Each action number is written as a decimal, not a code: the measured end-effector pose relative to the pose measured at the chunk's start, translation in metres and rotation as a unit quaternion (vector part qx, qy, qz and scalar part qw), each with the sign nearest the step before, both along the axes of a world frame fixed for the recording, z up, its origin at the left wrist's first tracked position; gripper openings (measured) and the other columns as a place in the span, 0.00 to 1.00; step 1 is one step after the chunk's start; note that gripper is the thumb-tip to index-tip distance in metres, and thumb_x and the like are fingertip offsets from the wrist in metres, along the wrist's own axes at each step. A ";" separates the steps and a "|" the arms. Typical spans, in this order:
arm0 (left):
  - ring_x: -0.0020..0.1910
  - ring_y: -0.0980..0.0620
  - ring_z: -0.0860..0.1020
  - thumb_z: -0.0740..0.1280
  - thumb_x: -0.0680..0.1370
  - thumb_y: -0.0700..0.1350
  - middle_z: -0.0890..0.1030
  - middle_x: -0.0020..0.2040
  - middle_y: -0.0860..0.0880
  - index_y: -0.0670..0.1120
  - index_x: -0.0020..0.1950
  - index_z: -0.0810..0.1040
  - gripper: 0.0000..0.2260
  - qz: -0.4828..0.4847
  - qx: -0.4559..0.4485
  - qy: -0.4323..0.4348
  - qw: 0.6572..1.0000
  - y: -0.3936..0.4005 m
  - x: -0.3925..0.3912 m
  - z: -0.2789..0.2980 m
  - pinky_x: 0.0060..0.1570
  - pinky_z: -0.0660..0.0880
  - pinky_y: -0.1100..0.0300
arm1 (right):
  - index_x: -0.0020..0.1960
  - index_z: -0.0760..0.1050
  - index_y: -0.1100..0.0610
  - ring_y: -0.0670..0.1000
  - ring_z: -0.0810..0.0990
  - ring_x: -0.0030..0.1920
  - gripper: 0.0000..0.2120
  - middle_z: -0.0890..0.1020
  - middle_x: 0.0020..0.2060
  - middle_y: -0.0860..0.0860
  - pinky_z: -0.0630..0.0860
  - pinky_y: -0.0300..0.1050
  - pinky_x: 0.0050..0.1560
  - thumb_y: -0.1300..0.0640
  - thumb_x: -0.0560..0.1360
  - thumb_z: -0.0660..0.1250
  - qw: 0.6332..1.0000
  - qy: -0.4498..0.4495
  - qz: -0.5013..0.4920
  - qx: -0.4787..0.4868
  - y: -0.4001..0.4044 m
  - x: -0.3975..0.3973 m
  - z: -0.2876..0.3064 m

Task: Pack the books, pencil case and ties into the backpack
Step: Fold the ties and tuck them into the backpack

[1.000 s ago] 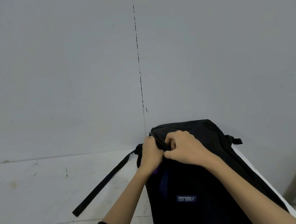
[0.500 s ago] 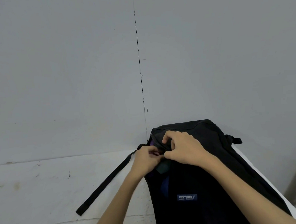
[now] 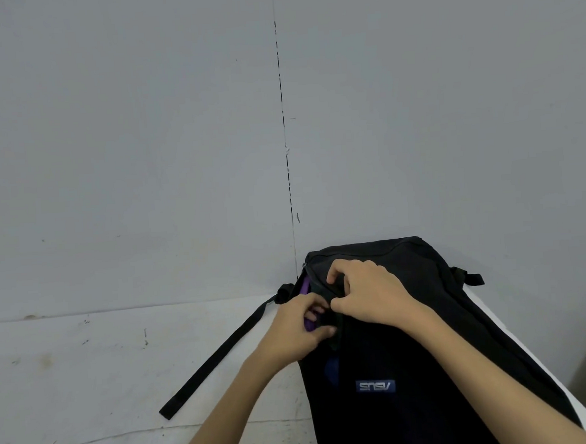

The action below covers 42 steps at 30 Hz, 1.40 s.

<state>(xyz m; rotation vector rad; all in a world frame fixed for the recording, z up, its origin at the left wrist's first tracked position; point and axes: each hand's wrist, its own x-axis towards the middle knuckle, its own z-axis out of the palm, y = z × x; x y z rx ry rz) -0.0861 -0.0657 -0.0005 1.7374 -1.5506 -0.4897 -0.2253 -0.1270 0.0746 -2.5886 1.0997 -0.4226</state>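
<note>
While both hands work at its upper opening, one black backpack point(image 3: 431, 367) lies on the white table point(image 3: 88, 371) with its top end against the grey wall point(image 3: 125, 146). The right hand point(image 3: 371, 296) has its fingers curled over the dark edge of the opening and grips the fabric there. Just beside it, touching at the knuckles, the left hand point(image 3: 298, 328) pinches something at the same edge; a purple item point(image 3: 306, 289) runs under its fingers and on up into the gap beyond them. What that purple thing is cannot be told, and most of it is hidden inside the bag. Below the grip, toward the person, a strip of blue lining point(image 3: 331, 370) shows in the gap, and further down sits one blue logo patch point(image 3: 375, 386). One long black strap point(image 3: 217, 357) trails away from the left hand across the table. A second, short strap end point(image 3: 470, 278) sticks out past the right hand.
</note>
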 end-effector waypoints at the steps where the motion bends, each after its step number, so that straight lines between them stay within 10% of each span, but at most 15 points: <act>1: 0.43 0.63 0.73 0.73 0.72 0.42 0.75 0.48 0.57 0.52 0.55 0.74 0.15 0.002 -0.019 0.000 1.000 0.000 -0.002 -0.002 0.41 0.68 0.76 | 0.57 0.71 0.48 0.50 0.68 0.47 0.15 0.71 0.43 0.44 0.63 0.42 0.45 0.53 0.71 0.66 1.000 0.003 -0.001 -0.002 0.001 0.000 0.000; 7: 0.41 0.61 0.78 0.64 0.77 0.37 0.82 0.48 0.52 0.50 0.48 0.80 0.09 0.172 -0.138 0.121 0.968 0.003 0.019 0.014 0.43 0.75 0.70 | 0.57 0.71 0.49 0.51 0.70 0.47 0.15 0.72 0.42 0.44 0.64 0.42 0.43 0.53 0.71 0.66 1.000 0.010 -0.003 0.004 0.003 -0.001 0.000; 14: 0.28 0.55 0.76 0.59 0.78 0.60 0.79 0.39 0.46 0.44 0.52 0.68 0.19 0.131 0.238 0.153 0.950 0.009 0.024 -0.015 0.25 0.72 0.65 | 0.51 0.68 0.55 0.53 0.73 0.45 0.09 0.76 0.45 0.51 0.66 0.44 0.41 0.56 0.73 0.63 0.998 0.032 -0.009 -0.053 0.017 0.007 -0.007; 22: 0.26 0.54 0.61 0.55 0.81 0.48 0.65 0.29 0.50 0.46 0.37 0.63 0.13 0.214 0.059 0.262 0.939 0.007 0.013 -0.029 0.23 0.57 0.64 | 0.45 0.63 0.57 0.54 0.70 0.40 0.05 0.67 0.34 0.49 0.64 0.44 0.39 0.59 0.75 0.59 0.995 0.054 -0.015 -0.077 0.030 0.018 -0.017; 29: 0.33 0.50 0.68 0.55 0.82 0.46 0.70 0.32 0.49 0.43 0.35 0.67 0.16 0.265 0.032 0.043 0.963 0.026 0.035 -0.021 0.29 0.60 0.58 | 0.44 0.63 0.58 0.56 0.69 0.41 0.05 0.72 0.41 0.54 0.63 0.46 0.40 0.60 0.77 0.59 0.999 0.004 -0.016 -0.041 0.045 0.038 -0.012; 42: 0.27 0.51 0.63 0.59 0.81 0.46 0.65 0.27 0.49 0.44 0.30 0.59 0.20 0.255 0.043 0.001 0.966 0.112 0.147 -0.006 0.28 0.57 0.58 | 0.40 0.66 0.58 0.52 0.70 0.38 0.08 0.71 0.33 0.49 0.67 0.46 0.39 0.60 0.75 0.63 0.994 -0.100 0.024 0.020 0.115 0.135 -0.006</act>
